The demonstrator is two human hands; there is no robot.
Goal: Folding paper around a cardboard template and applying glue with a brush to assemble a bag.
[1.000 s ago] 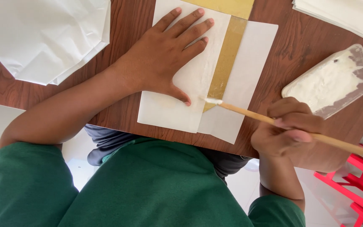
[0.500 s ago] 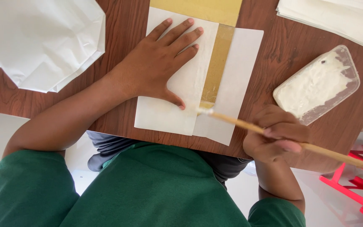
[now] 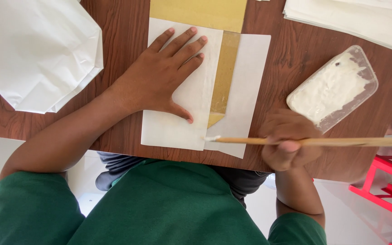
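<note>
A wooden table (image 3: 291,68) fills the upper part of the view, seen from above, with the person's green shirt (image 3: 159,208) along the bottom edge. A loose heap of white paper (image 3: 32,50) lies at the table's left end, and a flat stack of white sheets (image 3: 355,22) at the top right corner. In the middle sits a folded white sheet (image 3: 182,122), its two flaps lying over a gold card (image 3: 200,13) that shows at the top and in a strip between them. The left hand (image 3: 159,77) lies flat on the left flap, fingers spread and released, pressing the paper down. Right of the sheet, near the table's near edge, a clear plastic tub (image 3: 332,86) holds white paste. The right hand (image 3: 289,145), just below the tub, is clenched around a thin wooden stick (image 3: 318,141) held level. The stick's paste-covered tip (image 3: 212,139) touches the sheet's lower edge where the flaps meet. A red stool (image 3: 386,186) stands on the floor at far right.
</note>
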